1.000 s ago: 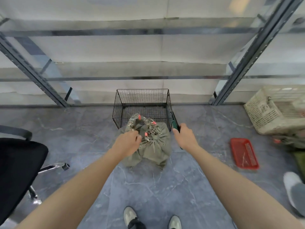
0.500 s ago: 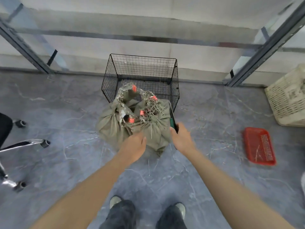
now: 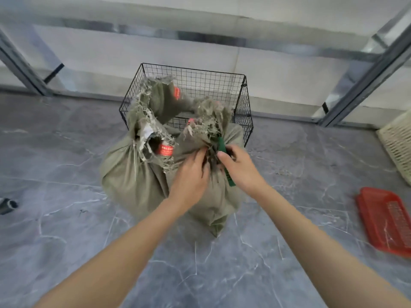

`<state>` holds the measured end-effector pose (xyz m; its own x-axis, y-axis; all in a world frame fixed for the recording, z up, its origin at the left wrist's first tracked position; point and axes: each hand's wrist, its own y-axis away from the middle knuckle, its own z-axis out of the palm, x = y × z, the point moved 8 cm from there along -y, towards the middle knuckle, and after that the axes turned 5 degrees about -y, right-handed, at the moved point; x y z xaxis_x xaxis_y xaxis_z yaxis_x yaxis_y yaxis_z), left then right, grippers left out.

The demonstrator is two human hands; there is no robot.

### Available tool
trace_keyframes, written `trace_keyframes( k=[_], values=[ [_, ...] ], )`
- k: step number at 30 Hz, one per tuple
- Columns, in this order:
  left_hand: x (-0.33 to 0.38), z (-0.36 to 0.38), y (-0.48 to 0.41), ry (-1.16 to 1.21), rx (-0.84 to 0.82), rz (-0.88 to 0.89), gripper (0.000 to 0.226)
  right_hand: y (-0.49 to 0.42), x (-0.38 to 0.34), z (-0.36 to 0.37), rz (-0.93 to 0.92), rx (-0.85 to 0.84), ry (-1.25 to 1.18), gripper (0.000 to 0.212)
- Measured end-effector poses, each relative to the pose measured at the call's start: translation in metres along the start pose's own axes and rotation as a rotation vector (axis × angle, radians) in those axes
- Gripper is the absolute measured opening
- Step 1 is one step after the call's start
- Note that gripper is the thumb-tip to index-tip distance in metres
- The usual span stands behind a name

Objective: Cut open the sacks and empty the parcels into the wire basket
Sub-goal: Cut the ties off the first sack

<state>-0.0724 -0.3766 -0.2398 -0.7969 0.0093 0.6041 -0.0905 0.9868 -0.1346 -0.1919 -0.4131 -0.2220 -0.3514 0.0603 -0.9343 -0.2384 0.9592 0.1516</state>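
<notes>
From my remote seat I look down at the sacks [image 3: 133, 174], a heap of olive cloth standing on the grey marbled floor [image 3: 66, 218], right up against the near wall of the wire basket [image 3: 243, 96]. Their tops are bunched and badly frayed, with red tags [image 3: 166, 150] showing among the loose threads, and the tallest neck rises in front of the basket's mesh; I cannot tell whether it leans over the rim. The left grip [image 3: 189, 174] is clamped on the gathered neck of the near sack [image 3: 218, 201], its fingers curled into the dark tangle of threads. The right grip [image 3: 241, 167] sits just beside it, almost touching, closed round a green tool [image 3: 221, 145] whose one end pokes up past the thumb toward the frayed neck while the other end sticks out below the palm. I cannot make out a blade. Both forearms reach in from the bottom of my view. Off to the right a red tray [image 3: 387, 221] lies flat on the floor, well apart from the sacks, and a cream woven basket [image 3: 398, 141] shows at the right edge. Slanted metal posts [image 3: 364, 76] stand against the pale wall behind the wire basket.
</notes>
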Motion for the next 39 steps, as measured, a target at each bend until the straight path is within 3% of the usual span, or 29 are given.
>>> trace_keyframes(
  k=[5,9,20,25,30,34,39],
  values=[
    [-0.006,0.016,-0.022,0.108,0.144,0.057,0.043,-0.027,0.003,0.003,-0.138,0.025,-0.023,0.013],
    [-0.012,0.030,-0.034,0.196,0.127,0.037,0.047,-0.038,0.013,0.001,-0.190,0.052,-0.033,0.019],
    [-0.011,0.047,-0.031,0.291,0.014,0.020,0.057,-0.029,0.033,-0.012,-0.050,0.039,-0.150,0.020],
    [-0.010,0.037,-0.020,0.475,0.039,-0.049,0.040,-0.025,0.033,-0.005,-0.038,-0.001,-0.168,0.014],
    [-0.022,0.031,-0.014,0.516,0.074,-0.104,0.030,-0.022,0.033,0.006,-0.021,-0.008,-0.196,0.018],
    [-0.033,0.033,-0.011,0.530,0.023,-0.131,0.038,-0.019,0.034,0.010,-0.006,-0.016,-0.194,0.015],
    [-0.037,0.039,-0.010,0.558,-0.027,-0.161,0.043,-0.004,0.036,-0.004,0.005,0.066,-0.076,0.031]
  ],
)
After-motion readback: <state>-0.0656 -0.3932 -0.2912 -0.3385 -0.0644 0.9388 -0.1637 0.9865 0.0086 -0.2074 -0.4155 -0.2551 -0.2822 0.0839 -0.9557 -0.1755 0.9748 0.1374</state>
